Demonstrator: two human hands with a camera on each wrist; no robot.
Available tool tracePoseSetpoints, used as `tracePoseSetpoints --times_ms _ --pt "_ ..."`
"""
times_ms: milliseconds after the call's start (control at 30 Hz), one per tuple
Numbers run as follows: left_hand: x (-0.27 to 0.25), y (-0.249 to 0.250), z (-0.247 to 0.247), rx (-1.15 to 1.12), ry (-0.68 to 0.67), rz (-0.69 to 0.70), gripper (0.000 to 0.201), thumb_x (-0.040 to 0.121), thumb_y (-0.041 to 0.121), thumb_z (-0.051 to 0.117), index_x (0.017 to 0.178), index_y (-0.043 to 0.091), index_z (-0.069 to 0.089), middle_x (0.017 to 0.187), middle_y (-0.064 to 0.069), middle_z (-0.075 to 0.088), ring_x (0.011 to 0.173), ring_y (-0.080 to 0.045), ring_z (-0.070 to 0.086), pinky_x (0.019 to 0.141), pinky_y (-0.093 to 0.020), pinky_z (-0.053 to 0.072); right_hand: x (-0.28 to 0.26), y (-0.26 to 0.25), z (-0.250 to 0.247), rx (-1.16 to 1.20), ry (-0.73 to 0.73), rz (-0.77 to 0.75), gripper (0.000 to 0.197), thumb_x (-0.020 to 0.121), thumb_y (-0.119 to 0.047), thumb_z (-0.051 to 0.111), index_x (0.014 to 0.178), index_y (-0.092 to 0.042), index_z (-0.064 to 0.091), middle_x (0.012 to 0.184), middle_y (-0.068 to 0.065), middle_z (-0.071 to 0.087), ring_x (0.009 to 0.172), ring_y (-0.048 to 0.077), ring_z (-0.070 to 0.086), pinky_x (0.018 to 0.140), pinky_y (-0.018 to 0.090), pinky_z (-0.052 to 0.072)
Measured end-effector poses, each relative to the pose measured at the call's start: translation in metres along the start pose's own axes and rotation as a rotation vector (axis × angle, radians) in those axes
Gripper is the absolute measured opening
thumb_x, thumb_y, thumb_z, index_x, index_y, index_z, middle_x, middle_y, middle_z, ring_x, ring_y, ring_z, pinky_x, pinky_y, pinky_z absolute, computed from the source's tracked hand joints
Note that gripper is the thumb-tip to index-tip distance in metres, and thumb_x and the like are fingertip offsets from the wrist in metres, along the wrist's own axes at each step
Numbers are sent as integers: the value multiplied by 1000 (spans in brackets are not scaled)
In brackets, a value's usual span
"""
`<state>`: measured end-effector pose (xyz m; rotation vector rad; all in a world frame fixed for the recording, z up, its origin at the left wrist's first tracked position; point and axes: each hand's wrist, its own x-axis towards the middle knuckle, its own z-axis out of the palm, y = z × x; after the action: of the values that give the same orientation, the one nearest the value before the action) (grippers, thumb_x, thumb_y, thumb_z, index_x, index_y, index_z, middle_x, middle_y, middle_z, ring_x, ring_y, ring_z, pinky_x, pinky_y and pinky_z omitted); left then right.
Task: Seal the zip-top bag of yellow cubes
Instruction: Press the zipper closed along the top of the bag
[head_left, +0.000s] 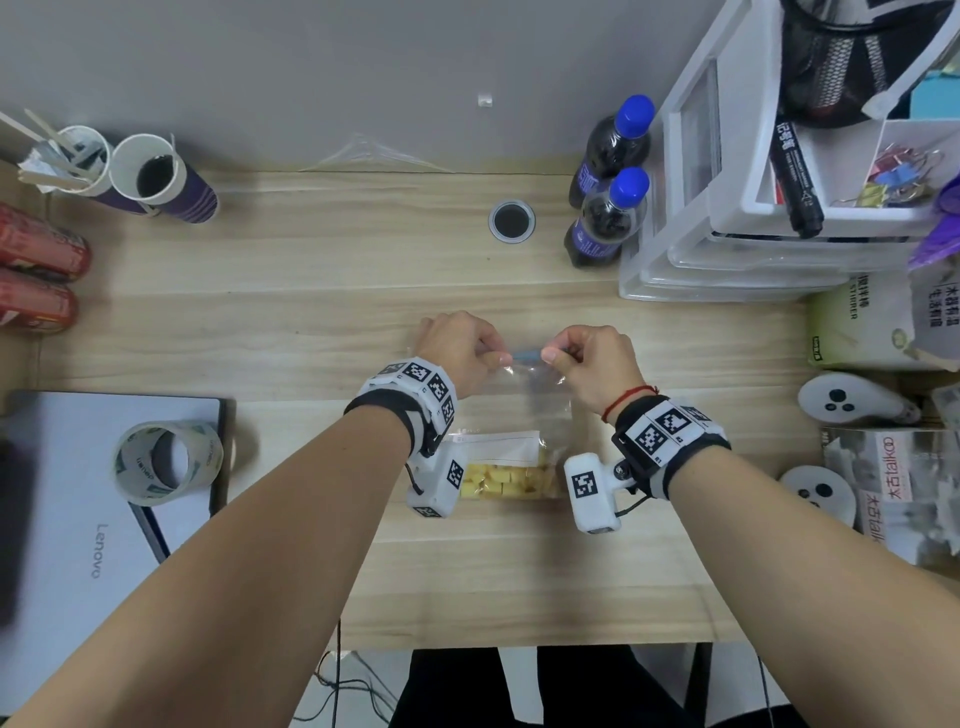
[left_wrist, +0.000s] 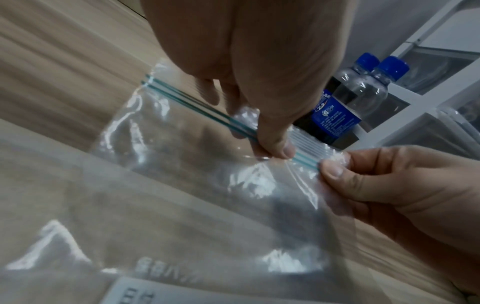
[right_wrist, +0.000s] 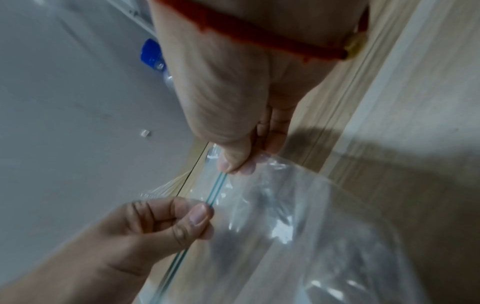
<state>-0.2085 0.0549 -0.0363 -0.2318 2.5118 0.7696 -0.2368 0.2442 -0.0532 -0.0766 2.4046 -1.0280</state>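
A clear zip-top bag (head_left: 524, 410) lies on the wooden desk (head_left: 311, 312) with yellow cubes (head_left: 506, 480) bunched at its near end under a white label. Its blue-green zip strip (head_left: 527, 356) runs along the far edge. My left hand (head_left: 493, 357) pinches the strip near its middle, thumb on top. My right hand (head_left: 553, 356) pinches the strip close to its right end. In the left wrist view the zip strip (left_wrist: 187, 102) runs leftward past the left thumb (left_wrist: 276, 144). In the right wrist view a short stretch of strip (right_wrist: 217, 189) shows between the two pinches.
Two dark bottles with blue caps (head_left: 608, 218) and a white drawer unit (head_left: 727, 260) stand at the back right. Paper cups (head_left: 150, 171) and red cans (head_left: 36, 275) sit at the left. A laptop (head_left: 104, 545) with a tape roll (head_left: 166, 462) lies at the near left.
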Motion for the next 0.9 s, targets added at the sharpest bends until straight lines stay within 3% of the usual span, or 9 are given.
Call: tracePoseSetpoints --times_ms 133,233,367,467,633,700,833,900 --pt "-2 1 -3 -28 14 -6 9 81 37 71 77 29 72 67 15 58 89 -19 64 86 -33 49 -2 -7 1 59 -52 -9 7 84 -23 71 77 -24 71 69 -18 63 68 -2 57 69 11 40" --pt "-4 4 -2 -62 27 -2 9 81 36 71 78 28 72 71 11 62 90 -19 64 85 -33 51 -2 -12 4 31 -75 -31 6 84 -24 71 79 -24 72 78 -11 69 81 6 64 81 16 46" --pt "-7 4 -2 -87 16 -10 11 80 44 70 76 34 70 81 10 70 91 -16 64 89 -34 49 -2 -13 3 -33 3 -30 9 85 -19 69 76 -20 72 74 -5 68 73 12 61 68 12 40" --pt "-10 -3 -3 -78 27 -31 12 81 44 69 73 35 68 78 14 65 95 -16 63 95 -35 46 -4 -12 2 -31 -7 -23 7 86 -21 68 83 -17 74 81 -3 72 78 10 61 75 15 40" --pt "-12 -1 -3 -70 62 -50 12 83 35 70 80 24 73 72 12 53 91 -17 54 76 -26 41 -6 -19 4 -86 -108 -92 9 85 -28 70 86 -20 74 89 -6 73 88 9 61 82 20 40" --pt "-13 3 -3 -80 72 -41 13 83 35 70 83 22 73 72 11 50 88 -15 53 75 -25 40 -5 -22 5 -144 -101 -117 8 84 -29 71 82 -22 74 87 -5 74 85 10 61 81 23 44" --pt "-15 2 -4 -71 62 -3 17 83 43 68 87 27 74 82 10 63 92 -13 56 91 -30 42 -3 -23 3 -227 -36 -96 8 83 -27 70 76 -25 72 70 -7 68 75 15 60 74 29 51" --pt "-16 -5 -7 -60 60 -14 15 83 47 67 84 33 72 89 13 70 98 -15 60 99 -37 40 -3 -21 0 -232 -23 -70 7 83 -29 70 77 -25 72 70 -6 67 75 17 60 73 29 51"
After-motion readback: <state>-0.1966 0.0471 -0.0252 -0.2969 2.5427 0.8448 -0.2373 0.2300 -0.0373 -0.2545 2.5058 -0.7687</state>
